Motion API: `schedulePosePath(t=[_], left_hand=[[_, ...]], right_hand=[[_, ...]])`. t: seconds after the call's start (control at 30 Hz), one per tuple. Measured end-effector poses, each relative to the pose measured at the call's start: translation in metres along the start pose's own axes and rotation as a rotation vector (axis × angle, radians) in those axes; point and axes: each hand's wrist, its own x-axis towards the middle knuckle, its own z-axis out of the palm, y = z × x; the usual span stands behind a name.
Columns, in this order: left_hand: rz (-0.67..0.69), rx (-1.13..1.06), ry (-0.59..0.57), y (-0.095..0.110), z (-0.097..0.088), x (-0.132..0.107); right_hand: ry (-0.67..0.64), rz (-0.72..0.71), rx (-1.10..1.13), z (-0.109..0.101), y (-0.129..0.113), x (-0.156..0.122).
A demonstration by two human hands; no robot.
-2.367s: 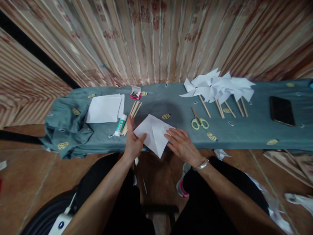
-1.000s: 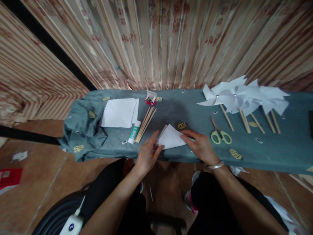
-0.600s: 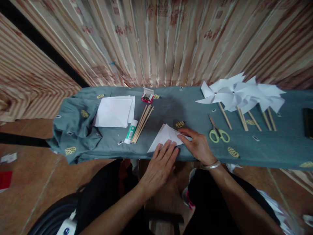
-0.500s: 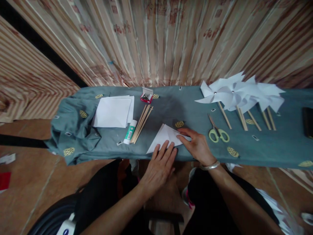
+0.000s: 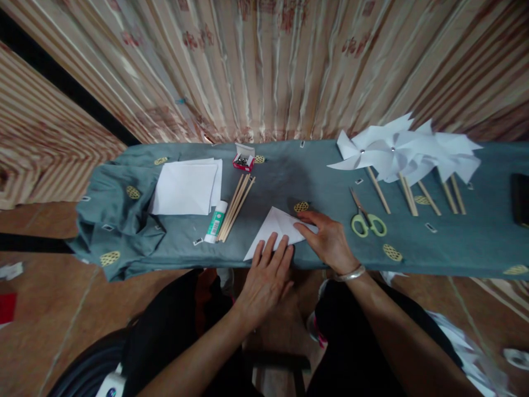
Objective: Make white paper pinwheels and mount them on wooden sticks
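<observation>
A white sheet of paper (image 5: 276,221), folded into a triangle, lies at the front edge of the cloth-covered table. My left hand (image 5: 268,275) rests flat over its lower edge, fingers stretched out and slightly spread. At the paper's right corner, my right hand (image 5: 328,240) pinches it between thumb and fingers, and that corner is partly hidden. Scissors with light green handles (image 5: 367,222) lie just right of my right hand. To the left are a bundle of thin wooden sticks (image 5: 237,209) and a glue stick (image 5: 215,223).
A stack of white paper (image 5: 184,187) lies on the left of the table (image 5: 289,171). Behind the sticks stands an open red box of small metal pins (image 5: 243,159). Several white paper pinwheels (image 5: 384,151) on sticks overlap at the back right. A dark object (image 5: 519,199) sits at the right edge.
The paper's upper layers, slightly offset before, now meet in one neat point. Both hands stay on the paper with little movement. The whole view has shifted slightly.
</observation>
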Motion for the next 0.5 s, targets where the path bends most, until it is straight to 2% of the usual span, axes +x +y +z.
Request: schedulePosePath(t=[0.5], left_hand=[[-0.022,-0.001,-0.026,-0.0023,-0.0019,0.0036]], right_hand=[[-0.001,0.020,-0.038,0.0048,0.0005,0.0035]])
